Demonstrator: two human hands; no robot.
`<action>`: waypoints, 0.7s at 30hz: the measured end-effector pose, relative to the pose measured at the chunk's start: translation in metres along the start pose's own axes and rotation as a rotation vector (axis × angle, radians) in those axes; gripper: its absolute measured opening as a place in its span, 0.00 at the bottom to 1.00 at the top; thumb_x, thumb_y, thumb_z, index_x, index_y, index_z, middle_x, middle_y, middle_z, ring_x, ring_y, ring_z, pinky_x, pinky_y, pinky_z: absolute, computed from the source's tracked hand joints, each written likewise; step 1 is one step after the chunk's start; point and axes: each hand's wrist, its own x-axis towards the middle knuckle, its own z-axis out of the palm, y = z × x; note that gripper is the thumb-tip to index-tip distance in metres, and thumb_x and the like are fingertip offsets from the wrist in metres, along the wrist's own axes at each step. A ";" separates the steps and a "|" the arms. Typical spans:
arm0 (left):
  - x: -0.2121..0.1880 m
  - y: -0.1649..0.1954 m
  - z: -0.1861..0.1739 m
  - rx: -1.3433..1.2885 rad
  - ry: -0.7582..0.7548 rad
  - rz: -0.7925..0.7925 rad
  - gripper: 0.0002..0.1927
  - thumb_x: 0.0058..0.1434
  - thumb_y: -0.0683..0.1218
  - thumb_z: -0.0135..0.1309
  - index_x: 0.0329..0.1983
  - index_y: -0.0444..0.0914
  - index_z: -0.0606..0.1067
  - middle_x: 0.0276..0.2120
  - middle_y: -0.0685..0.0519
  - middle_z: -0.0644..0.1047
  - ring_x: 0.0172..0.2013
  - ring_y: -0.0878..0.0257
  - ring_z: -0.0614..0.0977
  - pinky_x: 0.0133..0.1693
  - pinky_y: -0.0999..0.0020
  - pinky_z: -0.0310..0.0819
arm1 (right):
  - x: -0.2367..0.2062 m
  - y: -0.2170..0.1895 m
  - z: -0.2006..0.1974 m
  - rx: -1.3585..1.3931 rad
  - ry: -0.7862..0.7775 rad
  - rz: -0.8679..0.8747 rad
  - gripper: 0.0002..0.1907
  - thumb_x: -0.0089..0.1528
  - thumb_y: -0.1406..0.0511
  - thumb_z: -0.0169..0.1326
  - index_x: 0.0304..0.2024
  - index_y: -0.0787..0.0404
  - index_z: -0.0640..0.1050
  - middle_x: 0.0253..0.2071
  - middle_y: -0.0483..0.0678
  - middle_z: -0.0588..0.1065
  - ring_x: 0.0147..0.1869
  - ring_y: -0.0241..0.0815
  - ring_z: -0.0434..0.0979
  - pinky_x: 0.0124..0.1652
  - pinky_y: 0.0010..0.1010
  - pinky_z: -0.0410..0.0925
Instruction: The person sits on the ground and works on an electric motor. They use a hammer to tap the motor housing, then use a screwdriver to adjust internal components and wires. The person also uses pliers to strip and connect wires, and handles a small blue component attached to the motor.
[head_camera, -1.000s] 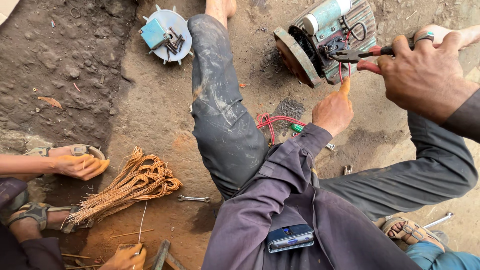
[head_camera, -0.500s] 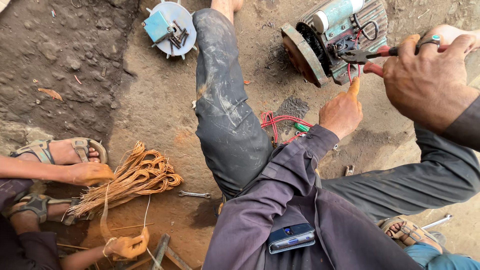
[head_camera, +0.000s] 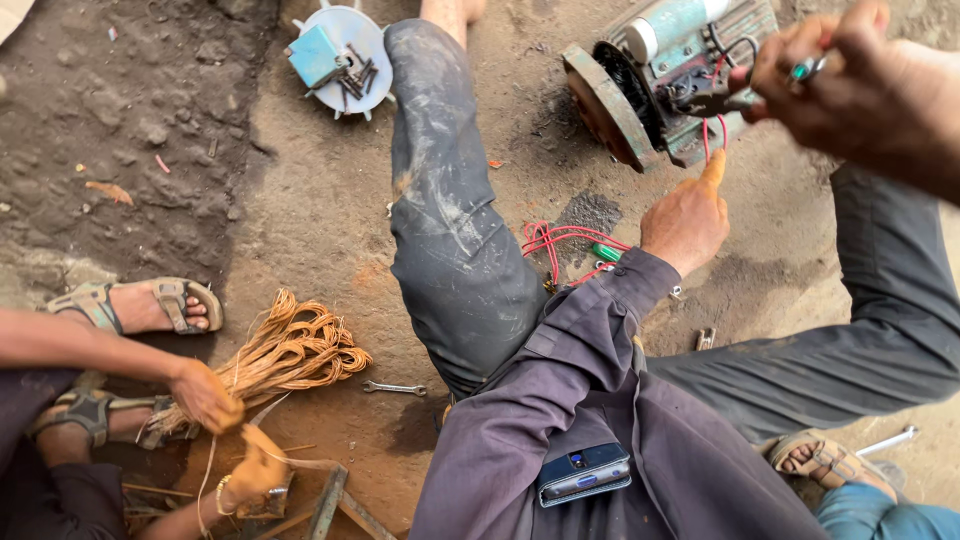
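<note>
Near the bottom edge, a phone (head_camera: 584, 473) sits in the chest pocket of the person's dark work shirt. At lower left, a co-worker's two hands (head_camera: 205, 397) grip a bundle of copper wire (head_camera: 290, 352) on the dirt floor, next to that person's sandalled feet; a small spanner (head_camera: 393, 388) lies just beside the bundle.

At mid-distance, the person's left hand (head_camera: 688, 218) rests palm down, fingers curled together, with the index finger (head_camera: 712, 170) stretched out, its tip touching the red wires (head_camera: 712, 138) that hang from the motor. More red wire (head_camera: 552, 241) lies looped on the floor between the left wrist and the bent left knee.

Farther off, the right hand (head_camera: 860, 85), blurred, has its fingers clamped on a pair of red-handled pliers (head_camera: 722, 100), whose nose reaches into the open wiring box of the motor (head_camera: 665, 75). The motor lies on its side on the floor at upper right, its round end facing left. Farthest away, at top left, a white fan cover (head_camera: 340, 45) holds a blue box and loose bolts.
</note>
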 end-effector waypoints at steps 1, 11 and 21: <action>-0.001 0.001 0.002 0.001 0.010 -0.007 0.35 0.65 0.49 0.45 0.77 0.42 0.57 0.39 0.40 0.80 0.38 0.42 0.83 0.41 0.45 0.76 | 0.000 0.006 0.006 -0.013 0.122 0.030 0.33 0.73 0.45 0.35 0.64 0.57 0.78 0.44 0.40 0.72 0.48 0.38 0.71 0.46 0.35 0.64; -0.001 0.000 0.003 -0.020 0.020 -0.010 0.35 0.65 0.49 0.45 0.76 0.43 0.58 0.39 0.39 0.80 0.38 0.41 0.83 0.41 0.44 0.76 | -0.041 -0.110 0.094 1.117 -0.745 0.201 0.29 0.67 0.56 0.51 0.72 0.46 0.70 0.48 0.46 0.83 0.46 0.34 0.80 0.50 0.32 0.71; 0.001 0.002 0.002 -0.019 0.018 0.004 0.35 0.65 0.49 0.45 0.76 0.41 0.57 0.39 0.39 0.80 0.39 0.42 0.84 0.42 0.46 0.76 | -0.016 -0.056 0.065 1.885 -1.440 0.393 0.28 0.66 0.61 0.56 0.70 0.41 0.73 0.56 0.55 0.78 0.55 0.55 0.83 0.48 0.55 0.78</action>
